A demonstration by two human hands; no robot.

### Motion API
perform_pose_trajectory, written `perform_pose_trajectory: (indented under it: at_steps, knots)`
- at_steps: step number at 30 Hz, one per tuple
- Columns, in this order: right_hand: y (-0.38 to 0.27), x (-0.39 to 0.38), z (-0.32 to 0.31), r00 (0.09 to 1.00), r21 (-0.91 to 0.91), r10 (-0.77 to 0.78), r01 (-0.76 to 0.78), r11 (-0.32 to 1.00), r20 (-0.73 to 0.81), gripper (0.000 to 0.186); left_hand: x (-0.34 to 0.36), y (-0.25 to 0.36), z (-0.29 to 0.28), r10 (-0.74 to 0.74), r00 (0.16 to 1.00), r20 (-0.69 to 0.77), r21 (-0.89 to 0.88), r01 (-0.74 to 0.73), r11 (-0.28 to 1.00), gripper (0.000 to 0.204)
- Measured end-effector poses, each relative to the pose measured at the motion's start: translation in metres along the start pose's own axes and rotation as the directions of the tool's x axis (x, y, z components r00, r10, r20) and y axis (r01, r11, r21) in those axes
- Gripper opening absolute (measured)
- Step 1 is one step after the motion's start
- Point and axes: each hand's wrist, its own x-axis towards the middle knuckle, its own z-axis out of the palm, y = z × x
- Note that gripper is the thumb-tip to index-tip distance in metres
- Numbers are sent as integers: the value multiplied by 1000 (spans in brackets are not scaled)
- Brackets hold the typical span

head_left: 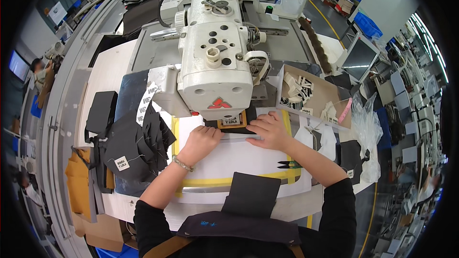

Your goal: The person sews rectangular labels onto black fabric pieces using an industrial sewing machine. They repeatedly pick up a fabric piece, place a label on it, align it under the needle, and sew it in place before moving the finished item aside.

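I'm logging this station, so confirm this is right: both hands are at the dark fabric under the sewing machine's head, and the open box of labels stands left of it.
Wrong side: the head camera view shows the open box of labels right of the sewing machine's head. The left hand and right hand are indeed at the dark fabric under it.

Grey floor (365, 210); strip lights (422, 37), probably overhead

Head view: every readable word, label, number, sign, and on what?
Wording not copied; places only:
Sewing machine head: red emblem.
Clamp-frame label: lettering, partly covered.
White strip left of machine: repeated dark characters.
Cream label on dark fabric pile: legible lettering.
Box labels, far-right fabric label: too small.
Apron: blue marks, unreadable.
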Motion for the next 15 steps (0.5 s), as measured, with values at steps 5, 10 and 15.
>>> perform_pose_trajectory:
  at_steps: [5, 10, 15]
  knots:
    - [8, -4, 1, 983, -171, -182, 180, 969, 2, 19, -6, -12, -3, 50, 991, -123, -83, -61, 995, 11]
    - [-21, -3, -12, 926, -278, -363, 378, 883, 104, 20, -32, 2, -20, 145, 989, -39, 14, -144, 989, 20]
    - [-64, -13, -33, 902, -238, -402, 430, 871, 158, 18, -64, 33, -50, 198, 980, -1, 45, -197, 979, 25]
